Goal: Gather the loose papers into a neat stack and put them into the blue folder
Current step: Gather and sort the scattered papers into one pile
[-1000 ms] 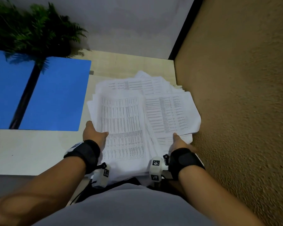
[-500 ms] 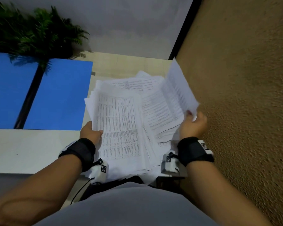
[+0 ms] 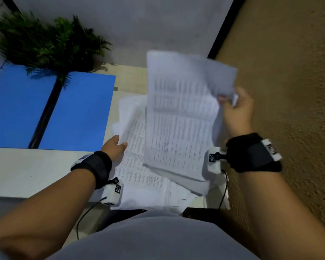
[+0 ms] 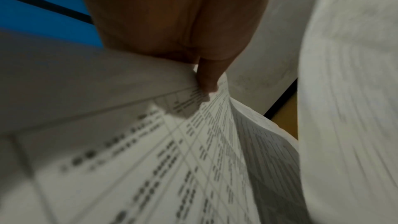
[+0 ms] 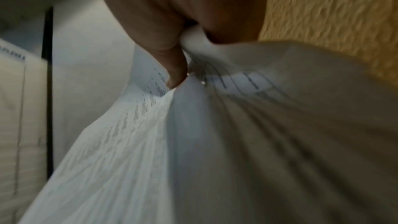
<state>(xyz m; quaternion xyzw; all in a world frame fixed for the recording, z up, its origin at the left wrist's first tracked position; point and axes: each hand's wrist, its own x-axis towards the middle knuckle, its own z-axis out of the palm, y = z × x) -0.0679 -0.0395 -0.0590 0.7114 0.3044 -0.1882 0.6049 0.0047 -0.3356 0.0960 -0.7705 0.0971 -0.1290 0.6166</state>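
Hands pinch papers: right hand (image 3: 236,111) lifts crumpling sheets (image 3: 180,117), left hand (image 3: 114,147) grips the pile's (image 3: 139,177) edge; creasing or spills seem likely.

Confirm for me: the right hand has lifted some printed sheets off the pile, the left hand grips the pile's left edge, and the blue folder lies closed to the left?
One thing is off: the blue folder lies open, not closed; the head view shows two flat blue panels either side of a dark spine. The rest holds: the right hand pinches the raised white printed sheets, and the left hand grips the left edge of the paper pile.
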